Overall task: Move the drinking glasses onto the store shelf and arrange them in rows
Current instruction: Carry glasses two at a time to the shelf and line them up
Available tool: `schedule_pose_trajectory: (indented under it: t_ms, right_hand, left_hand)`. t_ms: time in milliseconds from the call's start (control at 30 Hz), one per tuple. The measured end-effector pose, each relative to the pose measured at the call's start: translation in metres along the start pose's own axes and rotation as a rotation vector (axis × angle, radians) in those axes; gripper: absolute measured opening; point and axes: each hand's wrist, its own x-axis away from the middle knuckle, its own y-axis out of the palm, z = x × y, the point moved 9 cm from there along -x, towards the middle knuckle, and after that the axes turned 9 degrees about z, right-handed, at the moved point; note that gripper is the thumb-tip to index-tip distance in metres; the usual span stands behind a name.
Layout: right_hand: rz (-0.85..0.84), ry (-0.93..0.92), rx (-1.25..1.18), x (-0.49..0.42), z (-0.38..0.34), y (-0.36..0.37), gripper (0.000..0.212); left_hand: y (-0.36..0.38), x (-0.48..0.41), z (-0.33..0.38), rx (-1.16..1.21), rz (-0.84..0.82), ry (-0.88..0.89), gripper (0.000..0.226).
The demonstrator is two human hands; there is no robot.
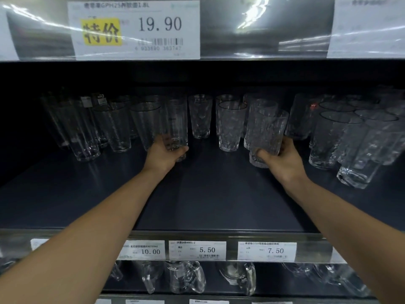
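Note:
Both my arms reach deep into a dark store shelf (pixel 208 194). My left hand (pixel 163 153) grips the base of a tall smooth clear glass (pixel 176 123), held upright beside a row of similar smooth glasses (pixel 114 128) on the left. My right hand (pixel 282 155) holds the lower part of a textured clear glass (pixel 268 132), tilted slightly right, its base near the shelf floor. Just behind it stand more textured glasses (pixel 231 126), and a lone one (pixel 200 116) stands further back.
Bigger glasses (pixel 333 137) crowd the shelf's right side, one near the front (pixel 359 170). Overhead, the upper shelf edge carries a 19.90 price label (pixel 135 29). Price tags (pixel 197 250) line the front rail. Glass mugs (pixel 186 277) sit on the shelf below.

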Motion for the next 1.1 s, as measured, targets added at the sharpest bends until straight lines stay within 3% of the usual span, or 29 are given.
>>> schedule_pose_trajectory:
  t_ms: [100, 267, 1100]
  right_hand:
    - [0.004, -0.019, -0.009, -0.001, -0.002, -0.001, 0.063]
    - [0.018, 0.019, -0.019, 0.000, 0.002, -0.004, 0.078]
    - [0.017, 0.004, -0.032, -0.002, 0.002, -0.003, 0.074]
  left_hand:
    - [0.000, 0.000, 0.000, -0.006, 0.006, 0.001, 0.071]
    - [0.000, 0.001, 0.002, -0.021, 0.016, -0.010, 0.074]
    - [-0.006, 0.010, 0.010, -0.075, 0.023, -0.047, 0.063]
